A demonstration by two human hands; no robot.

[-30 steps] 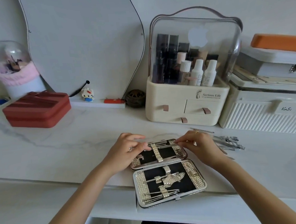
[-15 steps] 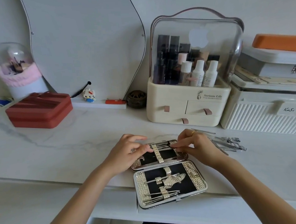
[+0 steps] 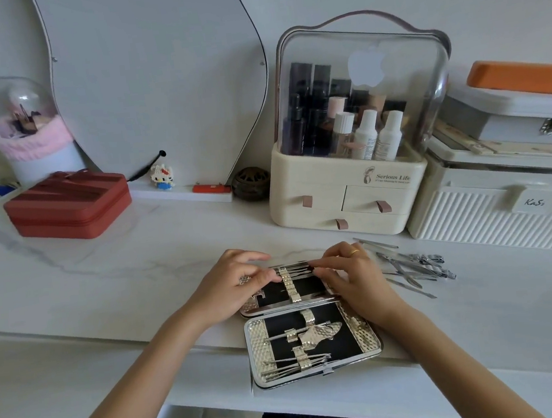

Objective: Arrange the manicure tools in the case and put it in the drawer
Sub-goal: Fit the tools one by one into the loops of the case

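The silver manicure case (image 3: 259, 353) lies open on the white counter, hinge across the middle. Its near half holds several thin tools (image 3: 294, 365) under metal straps on black lining. My left hand (image 3: 235, 288) presses on the left side of the far half, thumb and fingers at the strap. My right hand (image 3: 353, 279) pinches a thin metal tool (image 3: 296, 268) lying along the far half's top edge under the strap. A loose pile of clippers and tools (image 3: 417, 267) lies just right of the case.
A cream cosmetics organizer (image 3: 345, 198) with three small drawers stands behind the case. A white ribbed box (image 3: 493, 216) sits to its right. A red zip case (image 3: 70, 205), a brush holder (image 3: 32, 139) and a mirror (image 3: 152, 85) stand at the back left.
My right hand has slid left along the far half's top edge, its fingertips now close to my left hand. The left hand has barely moved.
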